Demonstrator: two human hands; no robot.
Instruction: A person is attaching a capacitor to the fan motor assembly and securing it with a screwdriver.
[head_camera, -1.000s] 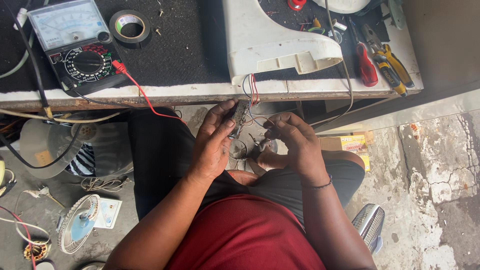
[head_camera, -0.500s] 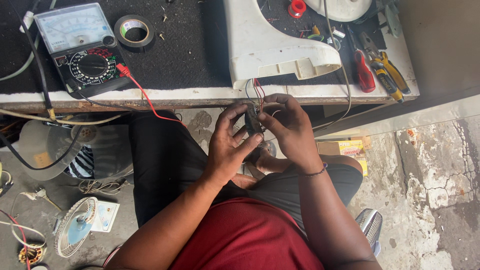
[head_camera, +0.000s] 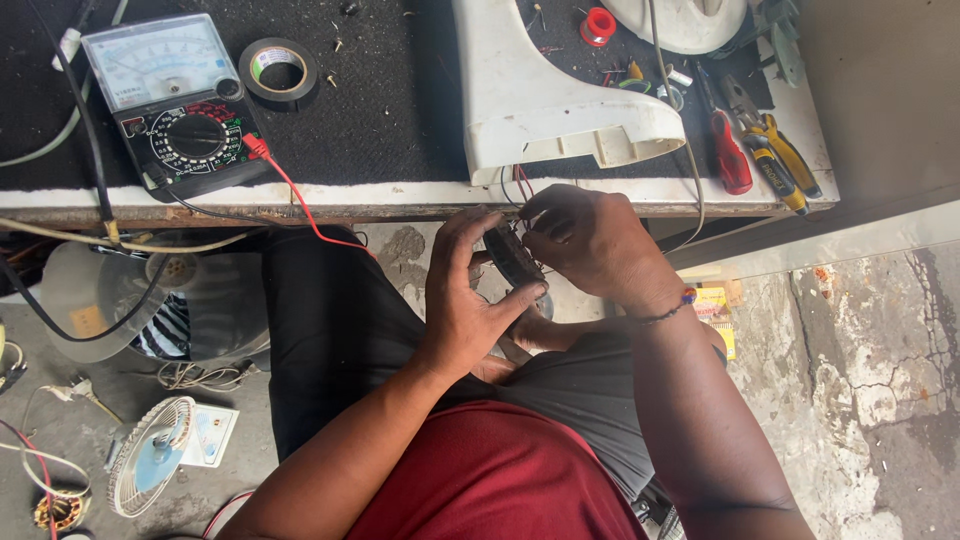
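Left hand (head_camera: 468, 300): fingers curled around a small dark round part (head_camera: 514, 258), gripping it from below.
Right hand (head_camera: 590, 240): closed over the part's upper edge, where thin wires (head_camera: 520, 182) run in.
Dark round part: held just below the workbench edge (head_camera: 400, 196), under the white plastic housing (head_camera: 545, 95).
Multimeter (head_camera: 180, 105): on the bench, well left of the housing; tape roll (head_camera: 279, 70) beside it.
Red screwdriver (head_camera: 728, 150), pliers (head_camera: 775, 150): right of the housing.

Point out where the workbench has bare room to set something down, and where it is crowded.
Bare black mat lies between the tape roll and the white fan housing, and along the front edge right of the multimeter. Past the housing it is crowded: screwdriver, pliers, small parts. Both hands, left hand and right hand, sit below the edge.
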